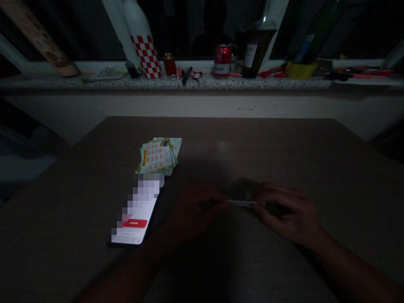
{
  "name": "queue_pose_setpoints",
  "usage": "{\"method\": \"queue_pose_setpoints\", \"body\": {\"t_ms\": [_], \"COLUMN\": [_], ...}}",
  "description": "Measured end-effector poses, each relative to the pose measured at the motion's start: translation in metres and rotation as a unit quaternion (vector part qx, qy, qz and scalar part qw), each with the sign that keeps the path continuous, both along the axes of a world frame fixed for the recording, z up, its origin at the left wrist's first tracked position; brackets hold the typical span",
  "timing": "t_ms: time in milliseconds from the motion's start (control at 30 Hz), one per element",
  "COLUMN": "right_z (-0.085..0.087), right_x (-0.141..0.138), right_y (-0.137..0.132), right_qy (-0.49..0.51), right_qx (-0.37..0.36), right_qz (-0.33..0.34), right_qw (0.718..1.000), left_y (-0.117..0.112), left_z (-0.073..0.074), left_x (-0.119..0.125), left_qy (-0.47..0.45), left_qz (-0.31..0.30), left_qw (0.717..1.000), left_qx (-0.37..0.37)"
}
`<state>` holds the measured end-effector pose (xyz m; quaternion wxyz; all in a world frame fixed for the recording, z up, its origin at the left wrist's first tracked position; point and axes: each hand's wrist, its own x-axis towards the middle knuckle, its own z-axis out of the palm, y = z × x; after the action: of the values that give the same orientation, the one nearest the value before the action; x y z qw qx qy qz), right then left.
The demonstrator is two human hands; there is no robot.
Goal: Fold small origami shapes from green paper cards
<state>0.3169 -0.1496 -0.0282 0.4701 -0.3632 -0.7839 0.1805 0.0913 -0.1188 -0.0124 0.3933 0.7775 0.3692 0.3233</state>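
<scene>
While both meet over the near middle of the table (284, 147), left hand (197, 210) and right hand (284, 212) each pinch one end of a thin pale card (241, 203), held edge-on. Left of them: a lit phone (135, 223); beyond it, a stack of green-printed cards (158, 155), print unreadable. Far windowsill (94, 83): red-and-white checkered bottle (145, 54), red can (222, 61), dark labelled bottle (256, 50), yellow tape roll (299, 70); labels illegible, contents not discernible.

Thin pale card (241, 203), edge-on and level, pinched at its ends between left hand (198, 210) and right hand (285, 212), low over the table (284, 143).
</scene>
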Motion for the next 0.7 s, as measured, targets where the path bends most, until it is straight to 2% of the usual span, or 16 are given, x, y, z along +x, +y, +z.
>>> {"method": "queue_pose_setpoints", "body": {"t_ms": [133,267,433,533,600,700], "right_z": [-0.003,-0.003,-0.002,-0.004,-0.005,-0.009], "right_x": [0.000,-0.001,-0.003,-0.005,-0.006,-0.009], "right_y": [0.000,-0.001,-0.001,-0.001,-0.002,-0.002], "right_qy": [-0.007,-0.019,-0.023,-0.007,0.009,0.046], "right_qx": [0.000,-0.007,-0.055,-0.086,-0.111,-0.156], "right_qz": [-0.017,-0.057,-0.078,-0.077,-0.069,-0.054], "right_qw": [1.000,0.998,0.995,0.993,0.991,0.985], "left_y": [0.001,0.001,-0.003,-0.004,-0.004,-0.005], "left_z": [-0.001,-0.004,-0.014,-0.018,-0.018,-0.017], "left_x": [0.000,0.002,0.006,0.009,0.010,0.012], "left_qy": [-0.006,0.044,0.088,0.108,0.105,0.081], "left_qz": [0.012,0.032,0.001,-0.016,-0.011,-0.010], "left_qw": [0.999,0.997,0.994,0.991,0.992,0.997], "left_qx": [-0.033,-0.061,0.060,0.082,0.064,-0.014]}}
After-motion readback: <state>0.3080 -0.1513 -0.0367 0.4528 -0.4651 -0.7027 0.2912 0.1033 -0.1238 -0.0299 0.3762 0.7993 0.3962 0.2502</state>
